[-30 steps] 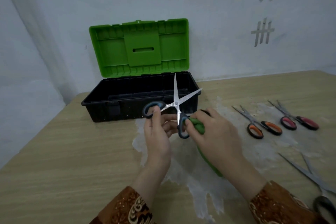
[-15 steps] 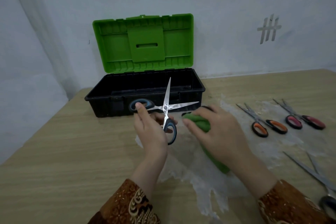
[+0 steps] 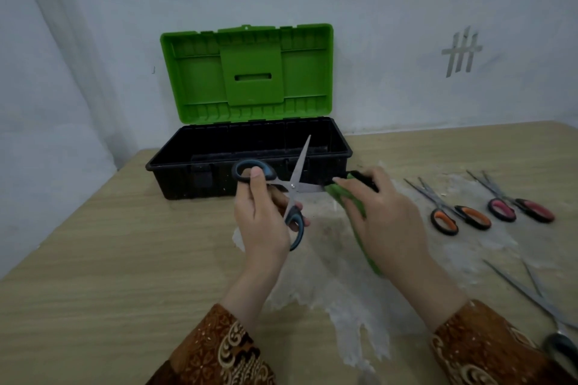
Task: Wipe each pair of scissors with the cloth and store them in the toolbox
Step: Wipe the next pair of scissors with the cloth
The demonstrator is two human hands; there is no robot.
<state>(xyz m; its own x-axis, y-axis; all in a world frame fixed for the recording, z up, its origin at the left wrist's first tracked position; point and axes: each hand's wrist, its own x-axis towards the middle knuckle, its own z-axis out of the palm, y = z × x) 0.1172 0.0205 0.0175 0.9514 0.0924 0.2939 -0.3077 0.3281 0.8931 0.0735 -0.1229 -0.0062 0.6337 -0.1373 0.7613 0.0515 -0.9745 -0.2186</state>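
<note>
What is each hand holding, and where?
The left hand grips the open blue scissors by the handle loops. The right hand holds the green cloth, pinched around one blade.

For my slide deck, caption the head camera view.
Left hand holds open blue scissors while right hand wipes one blade with green cloth.
</note>
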